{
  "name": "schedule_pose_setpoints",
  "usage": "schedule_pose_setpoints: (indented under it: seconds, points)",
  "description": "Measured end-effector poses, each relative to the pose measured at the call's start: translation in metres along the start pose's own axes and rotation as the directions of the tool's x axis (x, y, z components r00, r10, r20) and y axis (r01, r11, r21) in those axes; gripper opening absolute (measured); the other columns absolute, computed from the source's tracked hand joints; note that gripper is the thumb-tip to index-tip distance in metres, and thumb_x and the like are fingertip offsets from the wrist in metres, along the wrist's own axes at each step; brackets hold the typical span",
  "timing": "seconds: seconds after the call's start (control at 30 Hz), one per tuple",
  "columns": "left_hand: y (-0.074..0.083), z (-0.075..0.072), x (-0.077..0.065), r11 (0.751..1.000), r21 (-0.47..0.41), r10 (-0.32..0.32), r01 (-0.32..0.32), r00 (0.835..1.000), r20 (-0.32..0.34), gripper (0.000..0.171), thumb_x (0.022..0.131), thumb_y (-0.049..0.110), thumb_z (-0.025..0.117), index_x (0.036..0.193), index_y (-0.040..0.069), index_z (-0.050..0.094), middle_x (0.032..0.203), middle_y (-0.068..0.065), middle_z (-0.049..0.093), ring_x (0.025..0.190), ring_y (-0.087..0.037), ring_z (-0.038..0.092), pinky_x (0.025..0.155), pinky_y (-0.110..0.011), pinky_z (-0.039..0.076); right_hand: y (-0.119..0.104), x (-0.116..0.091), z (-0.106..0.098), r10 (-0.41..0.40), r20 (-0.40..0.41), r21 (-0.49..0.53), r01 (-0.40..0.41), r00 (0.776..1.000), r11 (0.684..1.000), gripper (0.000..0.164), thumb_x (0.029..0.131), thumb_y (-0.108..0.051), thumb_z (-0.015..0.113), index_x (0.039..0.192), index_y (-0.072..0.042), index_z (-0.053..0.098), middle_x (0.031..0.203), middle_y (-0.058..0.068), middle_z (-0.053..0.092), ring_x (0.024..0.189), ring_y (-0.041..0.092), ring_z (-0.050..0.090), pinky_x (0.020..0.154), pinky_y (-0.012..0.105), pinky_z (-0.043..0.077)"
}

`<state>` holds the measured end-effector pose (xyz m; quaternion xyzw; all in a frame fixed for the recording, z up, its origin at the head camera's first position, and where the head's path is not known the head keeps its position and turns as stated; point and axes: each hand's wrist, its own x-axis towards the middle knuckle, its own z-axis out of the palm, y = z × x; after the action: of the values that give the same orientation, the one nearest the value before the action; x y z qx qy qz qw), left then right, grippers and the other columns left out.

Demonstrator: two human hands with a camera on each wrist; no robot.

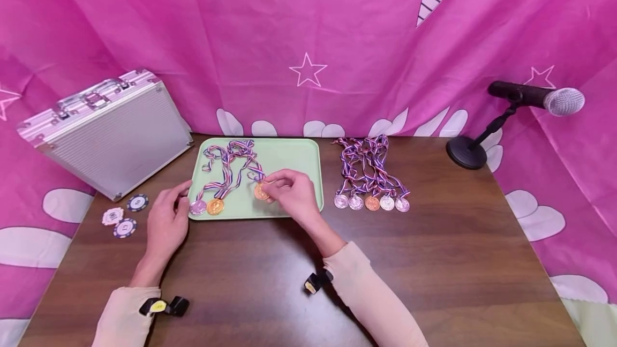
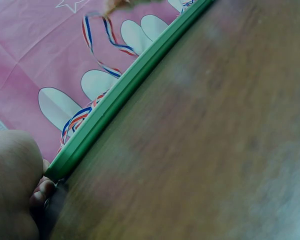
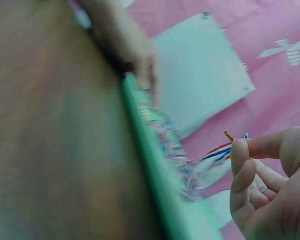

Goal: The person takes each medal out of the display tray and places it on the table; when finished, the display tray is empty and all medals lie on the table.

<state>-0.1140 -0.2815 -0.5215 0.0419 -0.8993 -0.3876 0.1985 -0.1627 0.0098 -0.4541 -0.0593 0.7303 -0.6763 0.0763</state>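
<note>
In the head view a gold medal [image 1: 261, 191] on a striped ribbon is pinched between the thumb and forefinger of my right hand [image 1: 291, 194], above the green tray [image 1: 289, 154]. The right wrist view shows that medal [image 3: 229, 135] edge-on at the fingertips. My left hand [image 1: 167, 218] grips the left rim of the tray, its fingertips at the corner in the left wrist view. Inside the tray, a silver medal [image 1: 197, 208] and another gold medal [image 1: 215, 206] lie side by side at the front left, their red, white and blue ribbons [image 1: 225, 167] tangled behind them.
Right of the tray, several medals [image 1: 371, 203] lie in a row with ribbons bunched behind. A silver case [image 1: 115, 138] stands at the back left, poker chips [image 1: 125, 227] before it. A microphone [image 1: 525, 95] on a stand occupies the back right. A pink curtain [image 1: 308, 31] hangs behind.
</note>
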Motion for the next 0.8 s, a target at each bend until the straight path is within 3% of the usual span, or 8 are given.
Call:
schedule_pose_setpoints:
  seconds: [0.1, 0.23, 0.43, 0.63, 0.8]
  points:
    - [0.001, 0.0, 0.0, 1.0, 0.0, 0.004, -0.004, 1.0, -0.009, 0.04, 0.108, -0.001, 0.056, 0.146, -0.002, 0.069, 0.125, -0.027, 0.067, 0.106, -0.035, 0.059, 0.089, -0.045, 0.037, -0.016, -0.003, -0.013, -0.009, 0.001, 0.103, 0.009, 1.0, 0.995, 0.018, 0.095, 0.0, 0.081, 0.112, 0.005, 0.08, 0.081, 0.001, 0.076, 0.063, 0.009, 0.071, 0.055, 0.022, 0.049]
    - [0.002, 0.0, 0.0, 1.0, 0.005, 0.005, -0.005, 1.0, -0.008, 0.04, 0.109, -0.001, 0.055, 0.146, -0.002, 0.069, 0.124, -0.027, 0.067, 0.106, -0.035, 0.059, 0.088, -0.044, 0.037, -0.038, -0.007, -0.029, -0.079, 0.003, 0.189, 0.077, 0.997, 0.979, 0.022, 0.096, 0.003, 0.078, 0.117, 0.01, 0.077, 0.082, -0.003, 0.076, 0.064, 0.008, 0.071, 0.057, 0.022, 0.05]
    - [0.003, 0.0, 0.0, 1.0, 0.011, -0.007, 0.007, 1.0, 0.008, 0.04, 0.11, 0.0, 0.054, 0.147, -0.002, 0.068, 0.126, -0.027, 0.067, 0.108, -0.036, 0.059, 0.089, -0.045, 0.037, -0.077, -0.02, -0.06, -0.169, -0.074, 0.26, 0.183, 0.983, 0.948, 0.023, 0.097, 0.004, 0.077, 0.118, 0.013, 0.075, 0.085, 0.0, 0.08, 0.066, 0.012, 0.074, 0.062, 0.024, 0.055]
    - [0.002, 0.0, 0.0, 1.0, 0.01, -0.026, 0.026, 1.0, 0.014, 0.041, 0.11, 0.002, 0.053, 0.148, -0.002, 0.067, 0.126, -0.026, 0.066, 0.108, -0.036, 0.058, 0.09, -0.048, 0.038, -0.11, -0.028, -0.113, -0.21, -0.196, 0.261, 0.257, 0.958, 0.931, 0.013, 0.098, 0.009, 0.075, 0.109, 0.004, 0.08, 0.086, 0.005, 0.081, 0.065, 0.012, 0.073, 0.061, 0.024, 0.059]
    - [0.002, 0.0, 0.0, 1.0, 0.012, -0.023, 0.023, 1.0, 0.015, 0.041, 0.109, 0.001, 0.054, 0.148, -0.002, 0.067, 0.126, -0.027, 0.067, 0.109, -0.037, 0.059, 0.089, -0.047, 0.038, -0.135, -0.023, -0.164, -0.247, -0.286, 0.236, 0.317, 0.926, 0.919, 0.019, 0.099, 0.013, 0.072, 0.104, -0.002, 0.081, 0.088, 0.008, 0.082, 0.065, 0.014, 0.074, 0.064, 0.026, 0.062]
